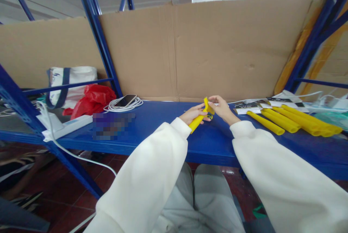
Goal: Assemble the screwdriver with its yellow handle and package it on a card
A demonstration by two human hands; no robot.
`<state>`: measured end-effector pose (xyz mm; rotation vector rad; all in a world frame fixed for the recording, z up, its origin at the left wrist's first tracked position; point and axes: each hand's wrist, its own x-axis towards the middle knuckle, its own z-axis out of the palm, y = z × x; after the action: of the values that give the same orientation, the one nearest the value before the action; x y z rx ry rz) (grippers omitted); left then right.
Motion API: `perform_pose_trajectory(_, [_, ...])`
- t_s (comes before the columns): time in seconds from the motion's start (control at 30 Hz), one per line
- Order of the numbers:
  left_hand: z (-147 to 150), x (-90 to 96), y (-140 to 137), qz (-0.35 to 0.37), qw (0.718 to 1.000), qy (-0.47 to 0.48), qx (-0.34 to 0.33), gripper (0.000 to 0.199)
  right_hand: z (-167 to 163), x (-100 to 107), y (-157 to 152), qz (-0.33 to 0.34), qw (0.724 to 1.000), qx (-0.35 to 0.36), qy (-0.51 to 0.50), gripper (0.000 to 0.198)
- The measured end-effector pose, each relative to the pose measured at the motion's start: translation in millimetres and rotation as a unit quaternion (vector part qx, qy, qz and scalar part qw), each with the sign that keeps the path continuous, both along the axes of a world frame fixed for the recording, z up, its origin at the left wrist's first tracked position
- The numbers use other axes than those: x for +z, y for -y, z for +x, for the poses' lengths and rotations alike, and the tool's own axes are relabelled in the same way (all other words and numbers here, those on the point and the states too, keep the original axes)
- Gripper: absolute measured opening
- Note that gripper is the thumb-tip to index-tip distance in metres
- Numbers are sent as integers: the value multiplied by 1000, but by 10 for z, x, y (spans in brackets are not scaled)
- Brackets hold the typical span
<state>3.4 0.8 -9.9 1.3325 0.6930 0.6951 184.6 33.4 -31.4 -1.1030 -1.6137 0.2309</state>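
A yellow tube (196, 123) lies slanted in my left hand (192, 114), whose fingers are wrapped round it above the blue shelf. At its upper end a narrow yellow flap sticks up. My right hand (220, 109) is closed at that end, its fingertips pinching the yellow material. Just below the fingers shows a small yellow-and-black round thing (209, 116), partly covered; its kind is unclear. To the right of my right hand, several similar yellow tubes (281, 120) lie side by side, with black-and-white packaging (248, 108) at their far ends.
A blue metal shelf (163, 117) has cardboard (217, 51) behind it. On the left are a phone (125, 101) on a coiled white cable (111, 107), a red plastic bag (94, 97), a white cloth bag (81, 75) and a power strip (72, 126). A blue upright (312, 48) stands right.
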Motion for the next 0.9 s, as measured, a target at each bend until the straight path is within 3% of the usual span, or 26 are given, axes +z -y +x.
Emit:
perform_pose_trajectory(0.27, [1, -7, -19, -2, 1000, 16, -2, 84, 49, -10, -13, 16, 1000, 18, 16, 14])
perform_pose_trajectory(0.9, [12, -30, -38, 18, 1000, -1, 4, 86, 8, 44, 73, 40, 994, -28, 98, 8])
